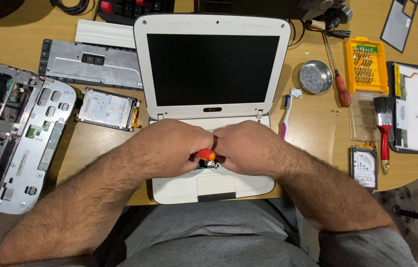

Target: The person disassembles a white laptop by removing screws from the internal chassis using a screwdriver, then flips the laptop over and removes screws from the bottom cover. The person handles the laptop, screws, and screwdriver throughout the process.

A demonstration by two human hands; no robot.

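Centre of frame — an orange-handled screwdriver (205, 154) is gripped in the closed left hand (172, 147) over the white laptop (212, 106) base. The right hand (248, 147) is curled shut beside it; what it holds cannot be told. A hard drive (106, 109) lies at left — a paintbrush (383, 131) at right.

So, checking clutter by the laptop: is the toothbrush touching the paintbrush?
Apart. The head view shows bare table between the toothbrush and paintbrush.

A hard drive (106, 109) lies left of the open laptop (212, 64); a metal bowl (316, 76) and screwdriver (338, 74) lie right.
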